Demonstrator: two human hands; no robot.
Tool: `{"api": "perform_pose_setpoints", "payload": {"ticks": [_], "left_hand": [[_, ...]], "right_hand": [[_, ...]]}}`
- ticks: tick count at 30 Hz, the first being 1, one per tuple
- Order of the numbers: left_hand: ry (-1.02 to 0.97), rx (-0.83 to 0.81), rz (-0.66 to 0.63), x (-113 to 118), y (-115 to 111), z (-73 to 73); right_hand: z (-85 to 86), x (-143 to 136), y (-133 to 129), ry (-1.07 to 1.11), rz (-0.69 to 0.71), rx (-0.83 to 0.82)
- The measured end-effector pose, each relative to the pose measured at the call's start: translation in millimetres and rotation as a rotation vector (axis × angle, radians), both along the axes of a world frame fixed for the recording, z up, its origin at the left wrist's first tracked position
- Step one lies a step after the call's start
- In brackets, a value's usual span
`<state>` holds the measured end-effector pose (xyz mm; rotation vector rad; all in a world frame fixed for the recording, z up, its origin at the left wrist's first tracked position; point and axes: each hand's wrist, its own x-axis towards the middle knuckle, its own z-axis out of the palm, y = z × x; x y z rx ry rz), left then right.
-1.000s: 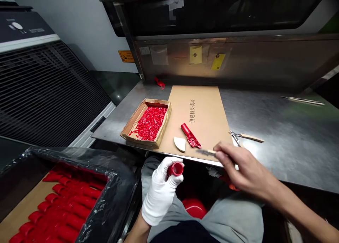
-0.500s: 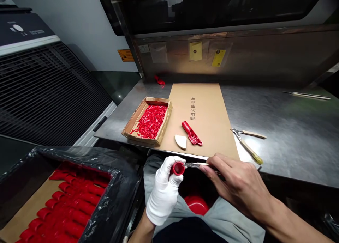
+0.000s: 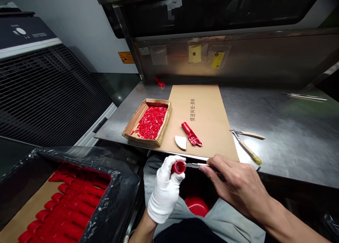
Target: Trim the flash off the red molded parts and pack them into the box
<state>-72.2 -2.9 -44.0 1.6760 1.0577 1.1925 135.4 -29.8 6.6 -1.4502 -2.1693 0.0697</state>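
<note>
My left hand (image 3: 164,190), in a white glove, is closed round a red plastic tube-shaped part (image 3: 179,167) with its round opening turned up towards me. In my bare right hand (image 3: 235,183) is a slim knife (image 3: 194,165), its blade pointing left with the tip at the rim of the opening. Beyond my hands a similar red part (image 3: 191,133) lies on the cardboard sheet (image 3: 203,95), beside a white wedge-shaped piece (image 3: 180,142).
A shallow cardboard box (image 3: 143,142) of small red scraps stands left of the sheet. Nippers (image 3: 246,144) lie to the right, and a thin tool (image 3: 304,96) farther back. At lower left, a plastic-lined bin (image 3: 119,186) holds several rows of red parts.
The red part in my left hand has shifted slightly right, and the knife tip has come from beside the rim to its edge. The whole view has tilted a little.
</note>
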Motion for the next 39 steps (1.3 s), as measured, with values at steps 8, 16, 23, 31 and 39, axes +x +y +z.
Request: {"api": "perform_pose_setpoints", "payload": {"ticks": [8,16,23,31,39], "left_hand": [[-0.023,-0.044,0.070,2,1,-7.1],[-0.117,-0.159,0.141,6,3,-10.1],[-0.109,-0.125,0.162,3,4,-9.2],[-0.087,-0.092,0.241,7,5,-2.9],[-0.084,-0.113,0.282,9,5,-1.2]], "right_hand": [[-5.5,-4,1,0.014,-0.040,0.003],[-12.9,-8,-5,0.135,-0.035,-0.127],[-6.7,-3,0,0.395,-0.053,-0.417],[-23.2,-16,1,0.191,-0.091,-0.088],[-18.5,-14,4,0.425,-0.057,-0.307]]}}
